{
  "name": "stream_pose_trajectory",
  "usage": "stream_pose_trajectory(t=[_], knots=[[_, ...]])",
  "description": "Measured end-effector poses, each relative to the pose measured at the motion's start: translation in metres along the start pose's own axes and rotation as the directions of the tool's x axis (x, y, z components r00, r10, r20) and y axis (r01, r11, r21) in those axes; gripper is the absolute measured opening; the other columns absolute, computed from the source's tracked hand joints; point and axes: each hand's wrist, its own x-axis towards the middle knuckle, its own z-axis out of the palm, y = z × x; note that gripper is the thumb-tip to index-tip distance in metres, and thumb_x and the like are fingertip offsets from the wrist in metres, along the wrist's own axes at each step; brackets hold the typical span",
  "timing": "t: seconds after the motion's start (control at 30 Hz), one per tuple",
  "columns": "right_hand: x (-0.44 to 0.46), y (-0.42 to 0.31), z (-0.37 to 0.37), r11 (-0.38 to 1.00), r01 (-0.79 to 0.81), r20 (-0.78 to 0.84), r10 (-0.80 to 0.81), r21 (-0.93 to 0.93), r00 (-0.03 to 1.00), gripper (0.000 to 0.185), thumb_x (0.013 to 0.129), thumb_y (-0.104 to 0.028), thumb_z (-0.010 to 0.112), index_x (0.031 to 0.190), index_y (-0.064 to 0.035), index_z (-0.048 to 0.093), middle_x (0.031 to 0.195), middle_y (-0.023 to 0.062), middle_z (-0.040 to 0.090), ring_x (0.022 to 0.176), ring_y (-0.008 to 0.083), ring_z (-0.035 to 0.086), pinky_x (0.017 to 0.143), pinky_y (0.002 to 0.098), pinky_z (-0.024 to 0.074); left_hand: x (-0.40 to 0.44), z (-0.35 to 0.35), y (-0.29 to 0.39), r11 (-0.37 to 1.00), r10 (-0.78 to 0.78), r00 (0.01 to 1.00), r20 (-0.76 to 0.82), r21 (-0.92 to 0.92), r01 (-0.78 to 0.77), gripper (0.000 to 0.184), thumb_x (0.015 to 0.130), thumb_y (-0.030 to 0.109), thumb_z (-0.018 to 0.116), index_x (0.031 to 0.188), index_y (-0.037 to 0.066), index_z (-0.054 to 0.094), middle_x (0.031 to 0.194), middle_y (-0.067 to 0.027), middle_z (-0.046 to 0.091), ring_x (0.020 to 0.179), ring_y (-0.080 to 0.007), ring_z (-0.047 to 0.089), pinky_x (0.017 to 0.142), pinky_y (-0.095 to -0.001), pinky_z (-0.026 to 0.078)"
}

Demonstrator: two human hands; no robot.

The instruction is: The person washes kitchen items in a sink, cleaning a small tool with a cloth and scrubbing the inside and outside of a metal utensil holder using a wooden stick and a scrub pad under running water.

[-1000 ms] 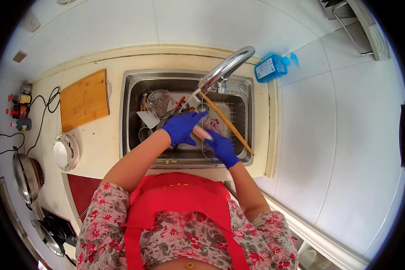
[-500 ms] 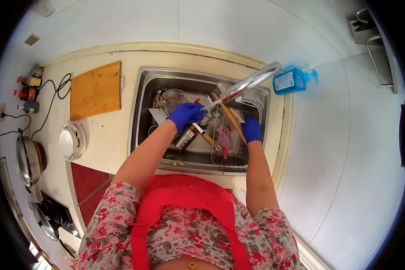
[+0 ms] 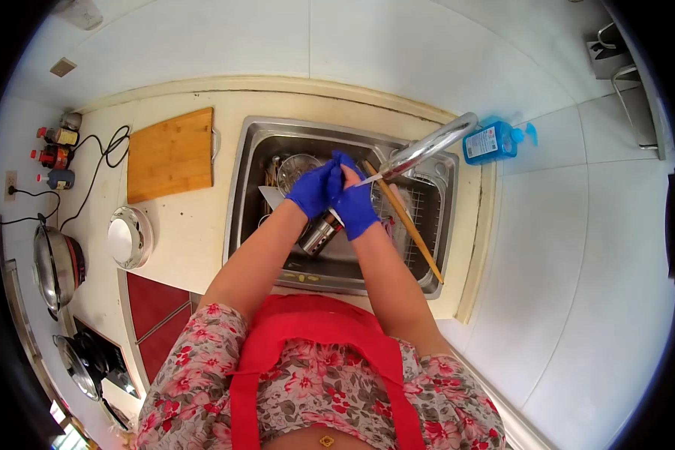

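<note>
My left hand (image 3: 312,192) and my right hand (image 3: 352,208), both in blue rubber gloves, are pressed together over the middle of the sink (image 3: 236,202). Between the closed fingers shows a pale pink piece (image 3: 350,177); whether it is cloth or sponge I cannot tell. Just right of them ends the spout of the chrome tap (image 3: 420,150). Below my hands lies a shiny metal cylinder (image 3: 320,234), partly covered. A long wooden rolling pin (image 3: 406,217) slants over the wire rack (image 3: 425,202), its near end at the sink's rim. A glass bowl (image 3: 296,169) stands behind my left hand.
A wooden cutting board (image 3: 171,155) and a stack of white bowls (image 3: 127,238) are on the left counter. At the right back corner stands a blue soap bottle (image 3: 490,142). Bottles (image 3: 56,156), a cord and a lidded pan (image 3: 52,259) are farther left.
My right hand has moved left from the rack to meet my left hand. The rolling pin has shifted, with its near end now farther toward the sink's front right corner.
</note>
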Motion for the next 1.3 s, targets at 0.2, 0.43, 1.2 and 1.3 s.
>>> stream_pose_trajectory(t=[0.2,0.43,1.2,1.3], knots=[[-0.018,-0.013,0.002,0.759,0.154,0.193,-0.038,-0.633,0.980,0.020,0.089,-0.012,0.042,0.099,-0.0020,0.055,0.098,0.0164,0.057,0.090,0.0283,0.057,0.075,0.0344,0.0458,-0.001,0.002,-0.044,0.724,-0.220,0.973,0.071,-0.657,0.212,0.026,0.092,0.030,0.043,0.099,0.009,0.056,0.095,-0.0053,0.059,0.085,-0.0144,0.055,0.077,-0.0265,0.044],[-0.042,-0.014,0.004,0.954,-0.262,0.098,0.249,0.145,0.963,0.036,0.092,-0.018,0.035,0.124,-0.0014,0.037,0.125,0.0126,0.040,0.115,0.0234,0.039,0.095,0.0311,0.0298,-0.031,0.044,0.008,0.892,-0.267,0.960,-0.084,-0.398,0.213,0.038,0.091,0.040,0.043,0.110,0.009,0.053,0.103,-0.0058,0.058,0.090,-0.0166,0.056,0.081,-0.0280,0.044],[-0.110,0.141,-0.043,0.731,0.119,0.488,0.317,-0.672,0.813,0.032,0.082,-0.009,0.050,0.112,-0.0019,0.054,0.104,0.0220,0.057,0.095,0.0340,0.056,0.085,0.0367,0.0436,-0.076,-0.122,-0.077,0.654,-0.032,0.836,-0.548,0.621,0.432,0.032,0.077,0.007,0.049,0.107,0.002,0.059,0.101,-0.0182,0.061,0.094,-0.0301,0.059,0.083,-0.0345,0.045],[-0.126,0.173,-0.018,0.761,-0.205,0.347,0.495,-0.615,0.796,0.036,0.081,-0.014,0.052,0.115,-0.0015,0.052,0.109,0.0232,0.055,0.101,0.0353,0.054,0.088,0.0362,0.0420,-0.084,-0.116,-0.065,0.475,-0.040,0.899,-0.436,0.784,0.401,0.029,0.077,0.011,0.051,0.102,0.003,0.062,0.092,-0.0167,0.064,0.084,-0.0305,0.061,0.076,-0.0351,0.046]])
